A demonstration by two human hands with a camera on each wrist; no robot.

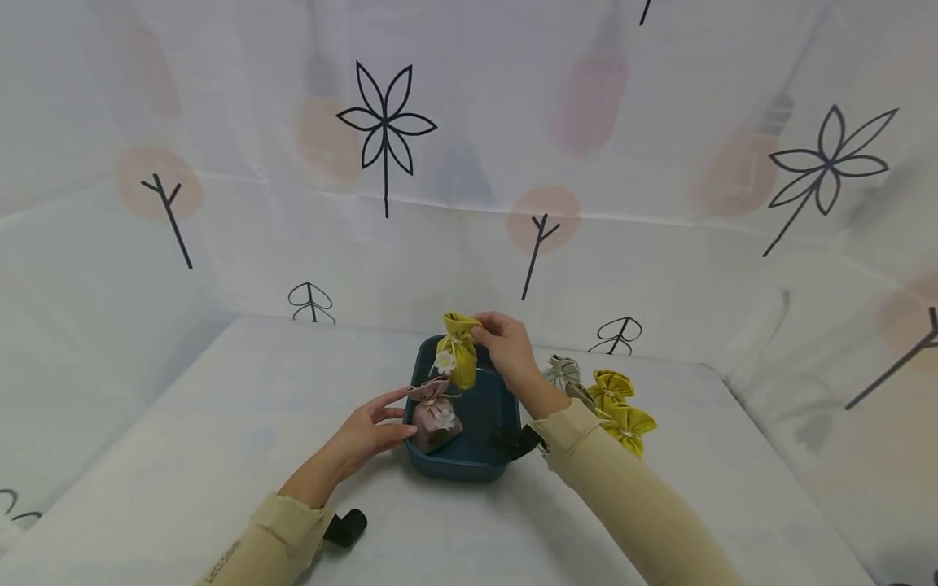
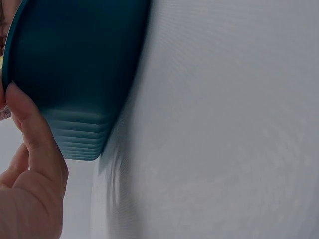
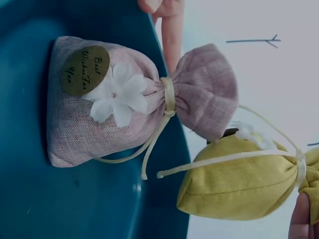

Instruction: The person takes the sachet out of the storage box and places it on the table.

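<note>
My right hand (image 1: pixel 510 352) pinches a yellow drawstring pouch (image 1: pixel 459 366) by its gathered neck, holding it above the far part of a blue plastic basin (image 1: pixel 463 470). A white flower hangs from its cord. Inside the basin, a pink drawstring pouch (image 3: pixel 112 107) leans on the left side. It bears a white flower and a round label reading "Best Wishes For You"; its ruffled top crosses the rim. My left hand (image 1: pixel 366 435) holds the basin's left rim, thumb over the edge and fingers along the outside. In the left wrist view, the basin wall (image 2: pixel 79 64) hides part of the fingers.
Right of the basin lie a grey pouch (image 1: pixel 563 371) and two more yellow pouches (image 1: pixel 611 387), partly behind my right sleeve (image 1: pixel 623 496). All stand on a white-covered table (image 1: pixel 293 391). A patterned white cloth (image 1: pixel 469 163) rises behind and at the sides.
</note>
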